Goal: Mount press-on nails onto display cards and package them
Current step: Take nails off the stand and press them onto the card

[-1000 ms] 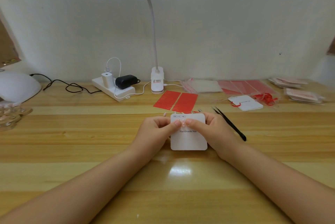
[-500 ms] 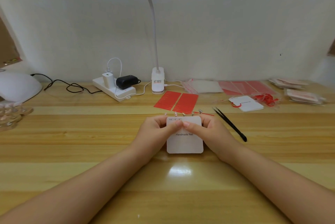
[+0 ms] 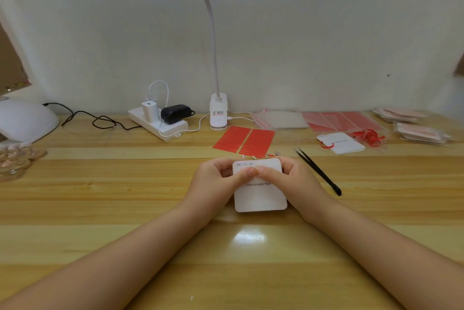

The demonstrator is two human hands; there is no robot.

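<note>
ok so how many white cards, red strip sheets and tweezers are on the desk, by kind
white display cards: 2 (held, far right)
red strip sheets: 2 ()
black tweezers: 1
total: 5

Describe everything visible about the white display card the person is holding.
The white display card is roughly square with rounded corners, looks like stiff card, and reads "Handmade Nail" with small marks along its top edge. It sits low over the wooden table. The left hand and right hand grip its sides, thumbs meeting on its face.
</note>
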